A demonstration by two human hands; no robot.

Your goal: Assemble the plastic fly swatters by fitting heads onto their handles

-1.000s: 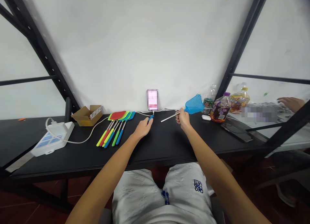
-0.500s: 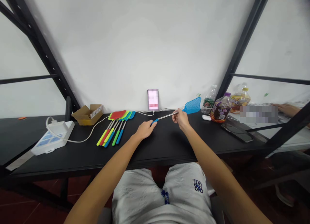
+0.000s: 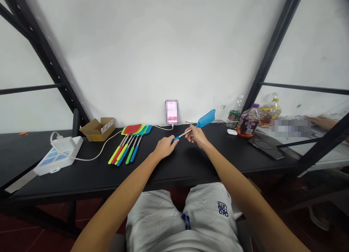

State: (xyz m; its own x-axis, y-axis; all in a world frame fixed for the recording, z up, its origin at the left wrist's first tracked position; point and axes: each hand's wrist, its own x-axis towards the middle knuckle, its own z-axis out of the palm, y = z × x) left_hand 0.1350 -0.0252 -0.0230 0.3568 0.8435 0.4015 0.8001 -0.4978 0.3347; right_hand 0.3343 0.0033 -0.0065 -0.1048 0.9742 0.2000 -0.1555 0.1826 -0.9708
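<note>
A blue fly swatter (image 3: pixel 205 118) with a telescoping metal rod is held above the black table (image 3: pixel 177 164). My left hand (image 3: pixel 163 147) is closed round its blue handle. My right hand (image 3: pixel 195 135) pinches the metal rod just below the mesh head. Only a short stretch of rod shows between the two hands. To the left lies a fanned pile of several fly swatters (image 3: pixel 130 143) with yellow, red, green and blue handles.
A phone (image 3: pixel 171 112) leans on the wall, its white cable running to a power strip (image 3: pixel 56 155). A cardboard box (image 3: pixel 97 128) sits at back left. Bottles (image 3: pixel 248 123), a white earbud case (image 3: pixel 232 132) and a dark phone (image 3: pixel 265 148) stand right. Another person's hand (image 3: pixel 317 122) rests far right.
The handle and rod, apart a second ago, are now joined. My right hand has pushed the blue head leftward toward my left hand, shortening the rod.
</note>
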